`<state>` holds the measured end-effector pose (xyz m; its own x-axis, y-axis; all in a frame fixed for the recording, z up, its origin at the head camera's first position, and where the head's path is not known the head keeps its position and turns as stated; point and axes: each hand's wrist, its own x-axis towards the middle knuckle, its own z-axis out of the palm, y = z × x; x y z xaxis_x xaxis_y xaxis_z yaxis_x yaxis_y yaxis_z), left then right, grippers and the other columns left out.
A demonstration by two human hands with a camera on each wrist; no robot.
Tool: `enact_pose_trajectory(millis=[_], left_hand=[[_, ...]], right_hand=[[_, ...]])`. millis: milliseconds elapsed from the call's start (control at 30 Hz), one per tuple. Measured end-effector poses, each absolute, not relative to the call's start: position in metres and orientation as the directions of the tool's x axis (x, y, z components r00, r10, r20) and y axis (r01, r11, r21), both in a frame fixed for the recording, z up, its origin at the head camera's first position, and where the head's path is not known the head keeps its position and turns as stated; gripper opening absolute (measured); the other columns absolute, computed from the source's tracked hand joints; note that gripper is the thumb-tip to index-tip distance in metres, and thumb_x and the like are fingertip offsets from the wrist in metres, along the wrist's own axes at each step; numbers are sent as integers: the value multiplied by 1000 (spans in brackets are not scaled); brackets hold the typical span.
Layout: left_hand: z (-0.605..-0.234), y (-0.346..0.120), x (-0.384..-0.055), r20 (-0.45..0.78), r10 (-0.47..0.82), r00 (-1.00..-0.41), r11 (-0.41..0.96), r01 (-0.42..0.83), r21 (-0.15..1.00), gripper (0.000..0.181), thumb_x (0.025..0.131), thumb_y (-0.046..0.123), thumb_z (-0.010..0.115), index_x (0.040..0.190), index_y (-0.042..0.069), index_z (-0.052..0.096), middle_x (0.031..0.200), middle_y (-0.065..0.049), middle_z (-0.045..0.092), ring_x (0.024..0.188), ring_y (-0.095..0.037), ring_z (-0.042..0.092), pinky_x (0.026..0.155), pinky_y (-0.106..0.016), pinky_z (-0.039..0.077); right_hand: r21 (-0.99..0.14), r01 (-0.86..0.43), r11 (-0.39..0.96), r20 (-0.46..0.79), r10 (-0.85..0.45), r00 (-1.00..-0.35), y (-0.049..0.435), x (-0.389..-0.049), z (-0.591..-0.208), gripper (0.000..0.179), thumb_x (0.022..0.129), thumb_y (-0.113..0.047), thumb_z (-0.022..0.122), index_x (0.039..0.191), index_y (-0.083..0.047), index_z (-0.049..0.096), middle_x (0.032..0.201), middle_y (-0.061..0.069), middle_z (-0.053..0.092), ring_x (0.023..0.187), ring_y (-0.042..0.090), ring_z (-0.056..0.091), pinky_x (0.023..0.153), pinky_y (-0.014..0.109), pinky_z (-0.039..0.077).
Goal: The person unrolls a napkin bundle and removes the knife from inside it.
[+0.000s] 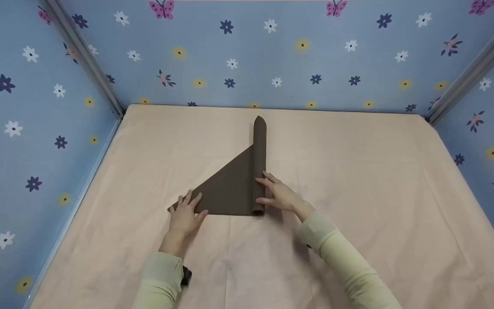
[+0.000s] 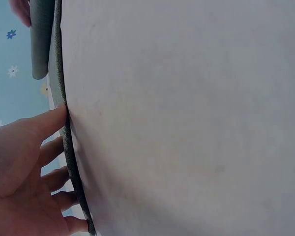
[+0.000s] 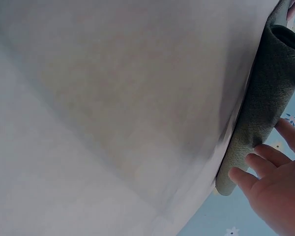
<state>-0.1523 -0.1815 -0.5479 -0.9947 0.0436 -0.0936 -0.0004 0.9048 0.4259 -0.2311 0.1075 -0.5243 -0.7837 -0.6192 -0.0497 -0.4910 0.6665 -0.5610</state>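
Observation:
A dark brown cloth napkin (image 1: 230,189) lies on the table in the head view, its flat part a triangle pointing left. Along its right side the fabric is wound into a narrow upright roll (image 1: 260,150) with a pointed far tip and an open near end. My left hand (image 1: 185,216) rests with spread fingers on the left corner; in the left wrist view its fingertips (image 2: 64,110) line the cloth's edge. Across the lower half of the roll lies my right hand (image 1: 283,195), its extended fingers touching it, as the right wrist view also shows the rolled cloth (image 3: 258,93).
A pale peach cloth covers the table (image 1: 358,171). Blue flowered panels (image 1: 268,56) stand behind it and on both sides, with grey posts (image 1: 84,56) at the back corners. A small black device (image 1: 186,276) sits by the left cuff.

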Motion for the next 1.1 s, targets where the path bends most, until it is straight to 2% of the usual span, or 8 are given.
enact_pose_trajectory(millis=[400, 767, 1100], left_hand=[[-549, -182, -155, -99, 42, -994, 904, -5, 427, 58, 87, 36, 54, 136, 8, 37, 142, -21, 20, 126, -48, 15, 91, -70, 12], [-549, -184, -152, -90, 41, -995, 899, -2, 438, 58, 87, 35, 55, 135, 7, 38, 142, -23, 21, 125, -49, 15, 91, -70, 11], [-548, -183, -153, -85, 40, -996, 892, -3, 453, 59, 86, 36, 55, 135, 7, 38, 142, -22, 21, 125, -48, 15, 91, -70, 11]], right_hand=[[-596, -430, 678, -93, -590, -802, 120, -230, -527, 68, 82, -37, 60, 138, -10, 31, 144, 15, 19, 131, 29, 18, 101, 41, 28], [-587, -432, 685, -95, -588, -803, 123, -225, -525, 67, 83, -34, 61, 137, -8, 32, 143, 17, 20, 130, 30, 21, 101, 42, 28], [-586, -416, 695, -22, -527, -850, 109, -221, -513, 60, 85, -30, 60, 134, -6, 37, 143, 17, 23, 130, 28, 22, 100, 41, 29]])
